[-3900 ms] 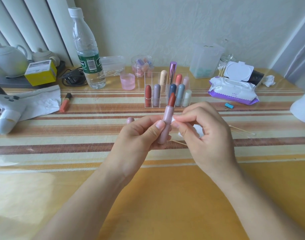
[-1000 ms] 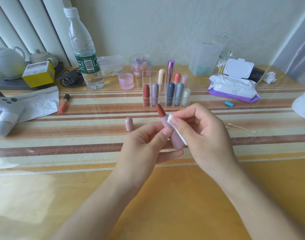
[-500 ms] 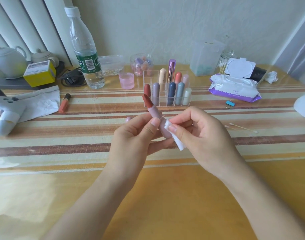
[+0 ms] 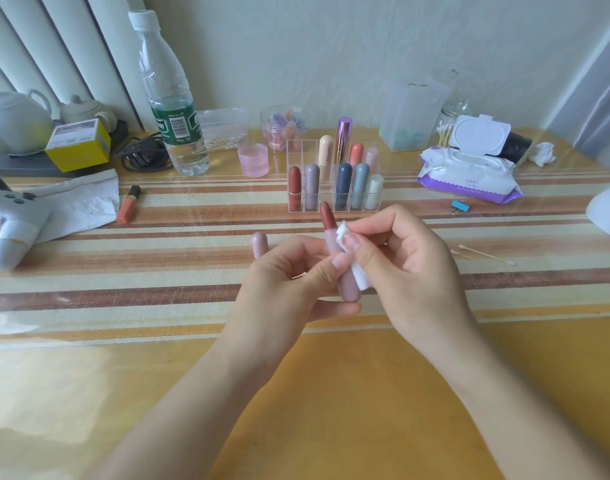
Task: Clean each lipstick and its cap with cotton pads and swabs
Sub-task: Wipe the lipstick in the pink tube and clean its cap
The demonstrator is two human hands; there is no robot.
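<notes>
My left hand point(image 4: 289, 275) grips an open pink lipstick point(image 4: 348, 285) near upright, its brown-red bullet point(image 4: 327, 216) pointing up. My right hand point(image 4: 407, 258) pinches a white cotton pad point(image 4: 357, 270) against the tube's upper part, just below the bullet. The lipstick's pink cap point(image 4: 260, 244) stands on the table just left of my left hand. Behind my hands a clear organizer point(image 4: 334, 178) holds several capped lipsticks. Cotton swabs point(image 4: 483, 256) lie on the table to the right.
A wet-wipe pack point(image 4: 469, 174) with its lid up sits at the back right. Further left along the back are a pink cup point(image 4: 253, 160), a water bottle point(image 4: 171, 98), a yellow box point(image 4: 78, 145) and an orange lip tube point(image 4: 128, 204).
The lipstick has swung from leaning left to nearly upright. The cotton pad has slid up the tube to just under the bullet.
</notes>
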